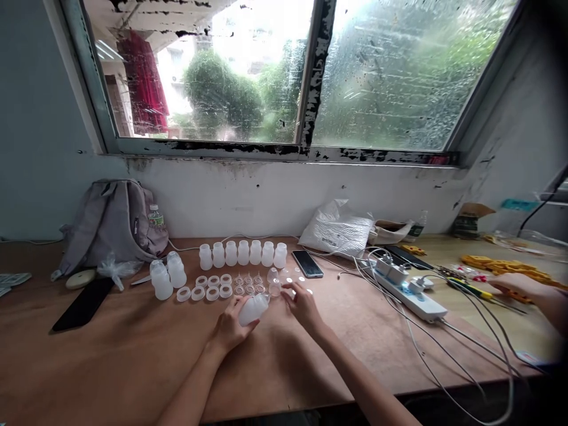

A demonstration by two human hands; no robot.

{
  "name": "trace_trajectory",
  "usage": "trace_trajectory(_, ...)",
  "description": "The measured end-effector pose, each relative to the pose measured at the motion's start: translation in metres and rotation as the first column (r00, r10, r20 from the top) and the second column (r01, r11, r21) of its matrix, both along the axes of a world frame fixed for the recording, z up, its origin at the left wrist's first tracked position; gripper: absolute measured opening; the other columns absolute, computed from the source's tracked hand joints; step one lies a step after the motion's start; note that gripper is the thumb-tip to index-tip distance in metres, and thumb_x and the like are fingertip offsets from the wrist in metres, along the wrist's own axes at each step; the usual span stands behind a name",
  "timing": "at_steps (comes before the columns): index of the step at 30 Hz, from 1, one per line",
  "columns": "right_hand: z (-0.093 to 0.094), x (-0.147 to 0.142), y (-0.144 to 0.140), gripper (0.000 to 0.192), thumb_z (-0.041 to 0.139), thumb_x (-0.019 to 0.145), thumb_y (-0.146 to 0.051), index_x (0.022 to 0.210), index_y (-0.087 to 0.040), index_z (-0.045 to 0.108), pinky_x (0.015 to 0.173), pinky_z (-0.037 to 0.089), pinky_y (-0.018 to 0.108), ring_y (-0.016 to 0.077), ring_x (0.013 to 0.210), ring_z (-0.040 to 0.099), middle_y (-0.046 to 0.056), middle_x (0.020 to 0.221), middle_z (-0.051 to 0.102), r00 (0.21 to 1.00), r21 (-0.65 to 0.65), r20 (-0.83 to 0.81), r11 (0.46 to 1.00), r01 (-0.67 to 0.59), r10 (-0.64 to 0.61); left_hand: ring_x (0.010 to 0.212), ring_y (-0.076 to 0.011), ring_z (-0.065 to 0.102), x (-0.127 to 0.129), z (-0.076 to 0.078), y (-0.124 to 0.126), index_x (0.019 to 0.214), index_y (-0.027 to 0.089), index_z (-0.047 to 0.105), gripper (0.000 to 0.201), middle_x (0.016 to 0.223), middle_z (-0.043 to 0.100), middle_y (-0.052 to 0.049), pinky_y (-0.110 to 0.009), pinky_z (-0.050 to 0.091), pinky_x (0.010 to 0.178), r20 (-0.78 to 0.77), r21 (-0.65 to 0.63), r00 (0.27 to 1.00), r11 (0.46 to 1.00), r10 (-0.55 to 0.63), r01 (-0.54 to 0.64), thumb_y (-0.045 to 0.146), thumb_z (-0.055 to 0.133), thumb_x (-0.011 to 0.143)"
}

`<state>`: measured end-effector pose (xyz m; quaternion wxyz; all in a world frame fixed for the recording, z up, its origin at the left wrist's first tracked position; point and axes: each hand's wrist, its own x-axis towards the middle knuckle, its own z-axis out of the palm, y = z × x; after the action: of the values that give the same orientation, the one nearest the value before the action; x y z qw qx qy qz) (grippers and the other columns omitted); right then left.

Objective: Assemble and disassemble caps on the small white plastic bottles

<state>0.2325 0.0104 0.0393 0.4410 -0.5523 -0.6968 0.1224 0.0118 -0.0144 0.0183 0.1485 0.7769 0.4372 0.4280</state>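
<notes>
My left hand (231, 325) grips a small white plastic bottle (254, 309), tilted on its side just above the wooden table (133, 349). My right hand (303, 303) rests beside it with its fingertips on small clear parts (284, 283) lying on the table. Behind them stands a row of several white bottles (242, 253). Two more bottles (167, 277) stand to the left. White rings (212, 289) and clear nipples (249, 283) lie in rows between the bottles and my hands.
A phone (307, 263) lies right of the bottle row, a dark phone (83, 304) at far left. A grey backpack (113, 222), a white bag (337, 228), a power strip (410, 293) with cables, and another person's hand (523, 287) at right.
</notes>
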Motion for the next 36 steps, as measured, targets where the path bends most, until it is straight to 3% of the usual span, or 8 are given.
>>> trace_trajectory(3, -0.005, 0.026, 0.006, 0.026, 0.047, 0.076, -0.017, 0.098, -0.021, 0.06, 0.072, 0.043, 0.033, 0.0217, 0.083, 0.058, 0.008, 0.099, 0.06, 0.982, 0.011, 0.169, 0.996, 0.089, -0.09, 0.087, -0.0213, 0.056, -0.002, -0.003, 0.002, 0.11, 0.022, 0.052, 0.047, 0.098, 0.052, -0.007, -0.032, 0.05, 0.072, -0.035, 0.014, 0.999, 1.0, 0.024, -0.023, 0.034, 0.062, 0.066)
trace_trajectory(5, -0.011, 0.033, 0.006, 0.032, 0.045, 0.075, -0.013, 0.102, -0.021, 0.058, 0.075, 0.042, 0.033, 0.0215, 0.087, 0.057, 0.008, 0.099, 0.059, 0.973, -0.037, 0.23, 0.998, 0.041, -0.031, 0.086, -0.0205, 0.056, -0.003, -0.003, 0.003, 0.112, 0.023, 0.051, 0.048, 0.096, 0.051, -0.006, -0.032, 0.05, 0.072, -0.043, 0.019, 0.999, 1.0, -0.001, 0.002, 0.033, 0.063, 0.066)
trace_trajectory(8, -0.018, 0.031, 0.002, 0.029, 0.047, 0.075, -0.017, 0.101, -0.022, 0.059, 0.071, 0.044, 0.032, 0.018, 0.076, 0.058, 0.007, 0.096, 0.057, 0.964, -0.107, 0.246, 0.992, -0.07, 0.095, 0.088, -0.0204, 0.055, -0.004, -0.003, 0.003, 0.111, 0.023, 0.05, 0.049, 0.097, 0.052, -0.005, -0.034, 0.048, 0.077, -0.044, 0.051, 0.998, 0.998, -0.046, 0.048, 0.031, 0.064, 0.065)
trace_trajectory(10, -0.017, 0.027, -0.002, 0.023, 0.049, 0.075, -0.023, 0.095, -0.021, 0.06, 0.068, 0.045, 0.033, 0.0161, 0.068, 0.056, 0.006, 0.095, 0.057, 0.977, -0.105, 0.177, 0.989, -0.1, 0.118, 0.09, -0.0207, 0.054, -0.004, -0.003, 0.003, 0.11, 0.023, 0.051, 0.048, 0.098, 0.052, -0.005, -0.036, 0.047, 0.079, -0.043, 0.072, 0.997, 0.995, -0.072, 0.074, 0.029, 0.065, 0.064)
trace_trajectory(13, -0.005, 0.023, -0.008, 0.027, 0.05, 0.077, -0.034, 0.096, -0.018, 0.059, 0.063, 0.047, 0.034, 0.0162, 0.065, 0.056, 0.007, 0.09, 0.058, 0.99, -0.119, -0.125, 0.99, -0.079, 0.064, 0.091, -0.0204, 0.053, -0.005, -0.003, 0.004, 0.109, 0.023, 0.051, 0.049, 0.098, 0.052, -0.005, -0.036, 0.046, 0.081, -0.032, 0.07, 0.994, 0.992, -0.1, 0.102, 0.027, 0.066, 0.063)
trace_trajectory(17, 0.011, 0.013, -0.017, 0.041, 0.055, 0.073, -0.045, 0.102, -0.015, 0.059, 0.06, 0.051, 0.033, 0.0183, 0.072, 0.058, 0.008, 0.086, 0.061, 0.862, -0.176, -0.492, 0.956, -0.234, 0.12, 0.089, -0.0194, 0.054, -0.005, -0.002, 0.003, 0.108, 0.023, 0.051, 0.05, 0.097, 0.054, -0.004, -0.034, 0.046, 0.08, -0.013, 0.028, 0.994, 0.994, -0.109, 0.11, 0.026, 0.069, 0.061)
trace_trajectory(26, -0.005, -0.011, -0.025, 0.038, 0.059, 0.07, -0.046, 0.094, -0.017, 0.063, 0.062, 0.052, 0.033, 0.0177, 0.071, 0.059, 0.007, 0.087, 0.064, 0.814, -0.185, -0.544, 0.917, -0.354, 0.204, 0.094, -0.0208, 0.056, -0.005, 0.0, 0.003, 0.111, 0.022, 0.049, 0.052, 0.104, 0.06, -0.005, -0.035, 0.045, 0.083, -0.048, 0.002, 0.989, 0.99, -0.138, 0.138, 0.03, 0.067, 0.062)
trace_trajectory(36, -0.002, -0.014, -0.025, 0.037, 0.06, 0.069, -0.046, 0.09, -0.016, 0.062, 0.058, 0.051, 0.032, 0.0167, 0.065, 0.059, 0.006, 0.079, 0.064, 0.83, -0.195, -0.519, 0.917, -0.347, 0.204, 0.09, -0.0195, 0.057, -0.004, -0.007, 0.006, 0.11, 0.023, 0.049, 0.051, 0.1, 0.06, -0.004, -0.032, 0.047, 0.08, -0.055, 0.028, 0.99, 0.991, -0.13, 0.132, 0.031, 0.067, 0.062)
